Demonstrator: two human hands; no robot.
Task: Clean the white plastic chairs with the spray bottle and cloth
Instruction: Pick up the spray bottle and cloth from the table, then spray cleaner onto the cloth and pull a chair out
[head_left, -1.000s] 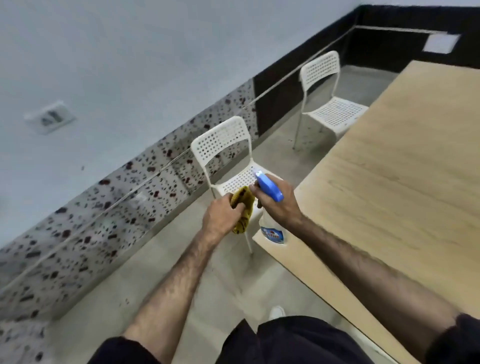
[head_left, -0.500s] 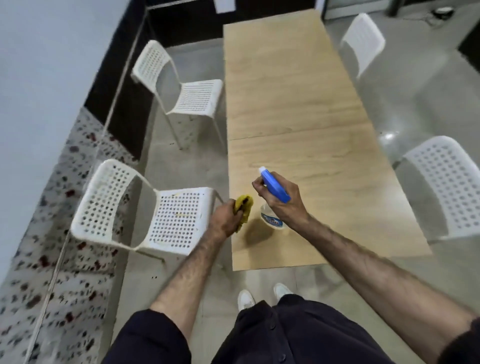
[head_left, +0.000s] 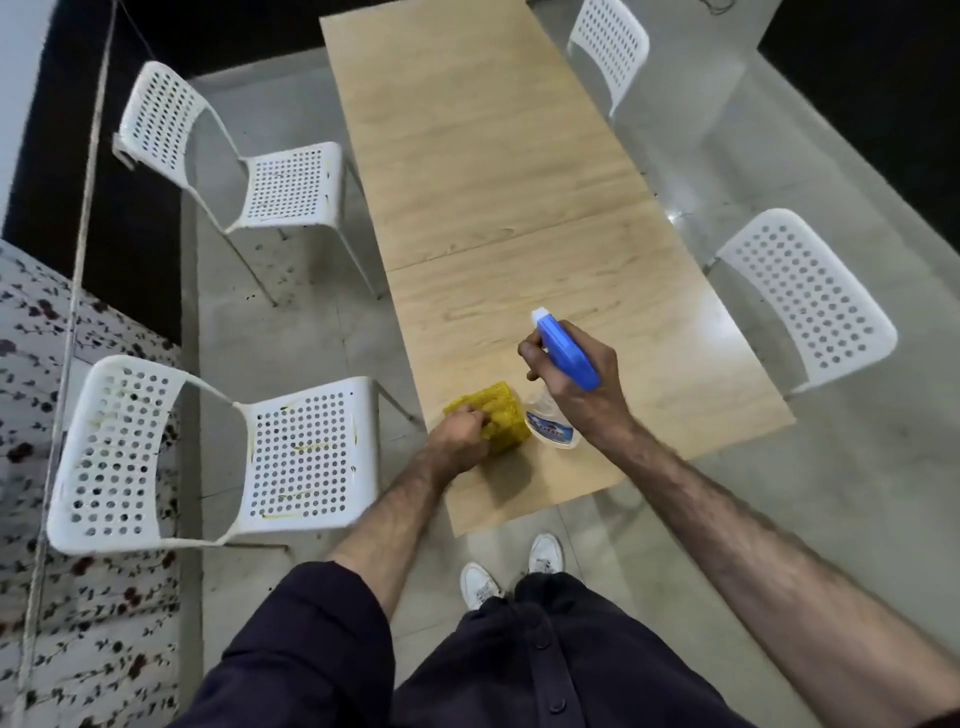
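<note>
Left hand (head_left: 460, 436) grips nubbly yellow cloth (head_left: 496, 413) on pale woodgrain surface (head_left: 483, 171). Right hand (head_left: 574, 382) grips clear spray bottle (head_left: 553, 428), blue trigger head, beside cloth. Perforated white plastic chair (head_left: 306, 457) left, yellow-marked.

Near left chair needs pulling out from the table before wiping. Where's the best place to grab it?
Take the near left chair by the top rail of its backrest, reaching from the wall side. That solid rim is the thickest unperforated edge and faces away from the table. Both hands are full, so probably set the cloth down first.
</note>
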